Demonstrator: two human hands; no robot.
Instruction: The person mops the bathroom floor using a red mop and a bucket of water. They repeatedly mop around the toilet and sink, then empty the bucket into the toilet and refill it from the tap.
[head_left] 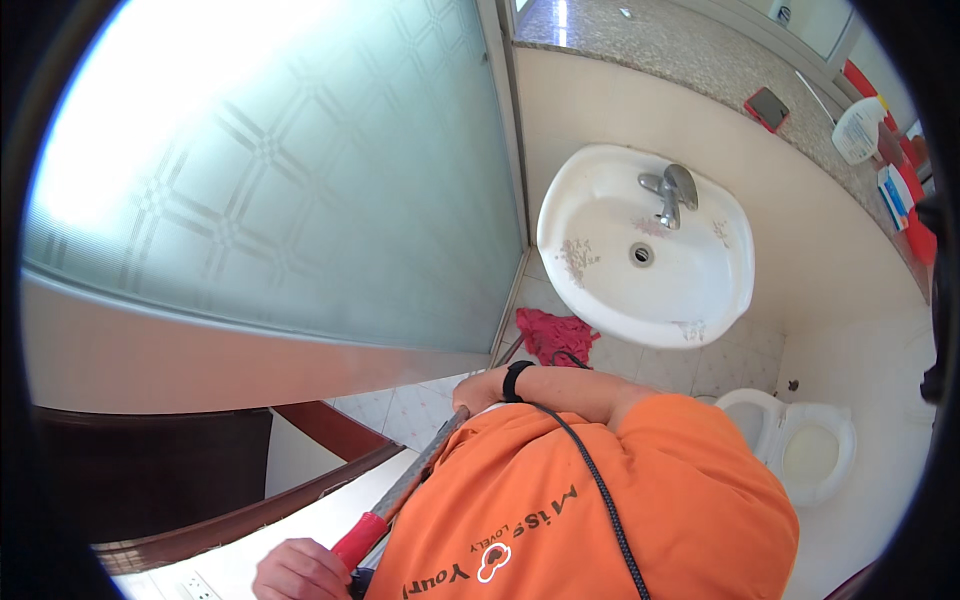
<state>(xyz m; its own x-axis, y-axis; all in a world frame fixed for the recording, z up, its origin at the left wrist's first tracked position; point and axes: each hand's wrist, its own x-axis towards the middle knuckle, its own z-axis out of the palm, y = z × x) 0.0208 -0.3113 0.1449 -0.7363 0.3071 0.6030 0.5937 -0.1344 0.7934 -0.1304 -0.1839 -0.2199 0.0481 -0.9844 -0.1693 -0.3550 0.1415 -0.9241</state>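
A mop with a grey pole and a red grip slants across my left side. My left hand is closed at the upper end of the red grip. Farther down, my right hand reaches across my body and wraps round the pole, a black band on its wrist. Beyond that hand, a crumpled pink cloth lies on the tiles at the pole's far end, below the basin. My hand and arm hide how cloth and pole join.
Ahead is a white washbasin with a chrome tap. A granite counter bears a phone and bottles. Left stands a frosted glass panel; right, a white toilet. A black cord hangs over my orange shirt.
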